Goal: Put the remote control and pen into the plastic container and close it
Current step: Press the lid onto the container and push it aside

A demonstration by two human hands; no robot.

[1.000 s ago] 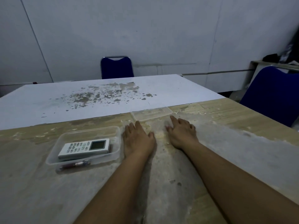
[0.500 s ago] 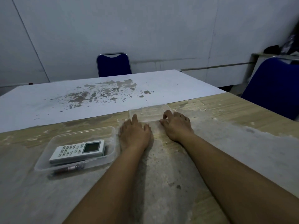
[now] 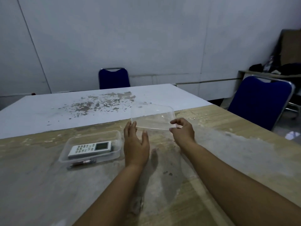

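A clear plastic lid [image 3: 153, 117] is tilted up off the table, held at its near edge. My left hand [image 3: 136, 144] grips its near left corner and my right hand [image 3: 183, 132] pinches its near right corner. To the left an open clear plastic container [image 3: 117, 145] rests on the wooden table. A white remote control [image 3: 90, 149] lies inside it, buttons up. A dark pen [image 3: 83, 163] lies along the container's near wall; I cannot tell whether it is inside or just outside.
The wooden table [image 3: 228, 160] is dusty and worn. A white table [image 3: 48, 111] with brown stains joins it at the far side. Blue chairs stand behind the white table [image 3: 114, 79] and at the right [image 3: 260, 101].
Both hands slid forward from flat on the table to the lid, took hold of it and lifted its near edge off the table. The view tilted upward.
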